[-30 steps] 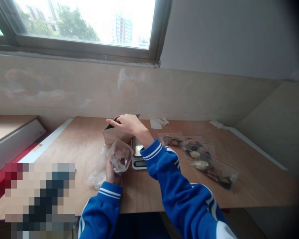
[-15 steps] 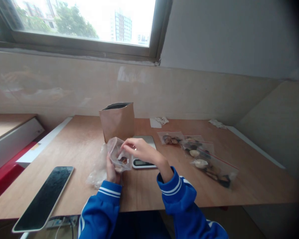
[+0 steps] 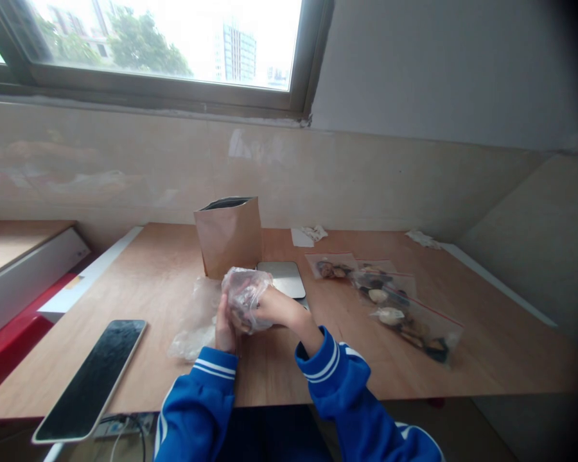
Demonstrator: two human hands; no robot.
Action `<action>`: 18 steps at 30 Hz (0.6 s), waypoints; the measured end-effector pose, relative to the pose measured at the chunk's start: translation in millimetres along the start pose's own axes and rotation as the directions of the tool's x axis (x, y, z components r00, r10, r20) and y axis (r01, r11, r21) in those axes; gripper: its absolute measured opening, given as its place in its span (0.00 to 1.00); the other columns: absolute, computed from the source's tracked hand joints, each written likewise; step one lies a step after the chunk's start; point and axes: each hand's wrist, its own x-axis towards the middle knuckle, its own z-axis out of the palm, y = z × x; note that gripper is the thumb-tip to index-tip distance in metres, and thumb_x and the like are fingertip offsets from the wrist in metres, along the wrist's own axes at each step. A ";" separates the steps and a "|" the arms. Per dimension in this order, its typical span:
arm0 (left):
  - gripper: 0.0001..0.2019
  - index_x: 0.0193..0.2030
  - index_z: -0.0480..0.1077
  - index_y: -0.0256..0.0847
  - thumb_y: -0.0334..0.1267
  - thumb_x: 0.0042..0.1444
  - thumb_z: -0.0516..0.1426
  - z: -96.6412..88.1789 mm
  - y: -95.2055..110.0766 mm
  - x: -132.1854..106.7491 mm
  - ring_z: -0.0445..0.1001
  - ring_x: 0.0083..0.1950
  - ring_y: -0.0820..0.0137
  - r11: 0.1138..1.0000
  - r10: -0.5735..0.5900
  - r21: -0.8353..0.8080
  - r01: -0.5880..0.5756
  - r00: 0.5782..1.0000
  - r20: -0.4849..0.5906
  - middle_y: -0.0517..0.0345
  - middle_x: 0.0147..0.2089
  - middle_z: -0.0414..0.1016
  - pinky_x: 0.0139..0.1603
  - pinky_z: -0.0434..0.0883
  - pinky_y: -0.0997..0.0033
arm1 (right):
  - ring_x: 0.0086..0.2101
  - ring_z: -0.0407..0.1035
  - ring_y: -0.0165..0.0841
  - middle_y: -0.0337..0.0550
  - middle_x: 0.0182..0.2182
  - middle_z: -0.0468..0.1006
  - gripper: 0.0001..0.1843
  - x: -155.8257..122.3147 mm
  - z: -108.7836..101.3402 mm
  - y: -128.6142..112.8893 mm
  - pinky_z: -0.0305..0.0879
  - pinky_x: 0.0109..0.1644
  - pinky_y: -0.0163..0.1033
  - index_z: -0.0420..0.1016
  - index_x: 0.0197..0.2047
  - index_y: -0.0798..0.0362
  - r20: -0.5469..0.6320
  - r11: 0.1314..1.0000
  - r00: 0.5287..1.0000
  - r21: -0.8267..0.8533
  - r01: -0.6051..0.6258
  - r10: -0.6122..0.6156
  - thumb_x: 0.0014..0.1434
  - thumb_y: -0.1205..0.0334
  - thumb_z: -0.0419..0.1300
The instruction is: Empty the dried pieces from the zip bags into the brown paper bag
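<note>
Under a wide window with trees and tall buildings outside, a shiny tiled wall runs along the back of a wooden table. Near the wall, two small scraps of white paper and a crumpled white scrap lie on the wood. On the right are three zip bags, lying close together, with shells and dark bits inside. On the left is a black phone, face up, with a thin, loose plastic sheet nearer the middle. A brown paper bag stands upright, open at the top, and a flat kitchen scale sits just beside it.

The big change is at the hands — they have closed in around the clear plastic bag, which now looks bunched up. It is held up just in front of the scale, with dark bits showing through it. The left hand stands upright, its fingers together against the bag's side. The right hand pushes in from the other side, clamped on the bag — its fingertips are hidden in the cloudy plastic, so I cannot tell if they are apart.
</note>
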 end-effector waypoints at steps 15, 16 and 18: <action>0.31 0.55 0.64 0.41 0.24 0.40 0.55 -18.2 7.0 5.9 0.76 0.36 0.67 0.997 -0.044 -0.069 0.036 0.993 -0.110 0.56 0.37 0.77 0.42 0.73 0.66 | 0.36 0.69 0.32 0.44 0.37 0.76 0.14 8.7 -17.0 36.5 0.65 0.40 0.36 0.75 0.42 0.56 -0.011 0.899 1.000 0.438 0.011 -0.007 0.55 0.56 0.62; 0.32 0.56 0.62 0.41 0.24 0.41 0.55 -19.4 5.6 6.5 0.77 0.37 0.67 0.998 -0.036 -0.050 0.031 0.993 -0.116 0.56 0.38 0.77 0.42 0.73 0.66 | 0.38 0.69 0.32 0.44 0.39 0.76 0.15 8.4 -16.4 36.6 0.65 0.42 0.37 0.75 0.43 0.56 0.002 0.901 1.000 0.434 0.018 -0.021 0.55 0.56 0.63; 0.32 0.58 0.60 0.42 0.24 0.42 0.55 -21.7 3.4 7.5 0.77 0.39 0.66 0.999 -0.030 -0.017 0.028 0.992 -0.123 0.54 0.41 0.77 0.41 0.73 0.67 | 0.39 0.69 0.33 0.44 0.41 0.76 0.18 8.2 -14.8 38.2 0.66 0.43 0.37 0.73 0.47 0.55 0.044 0.899 0.999 0.438 0.010 -0.032 0.55 0.56 0.63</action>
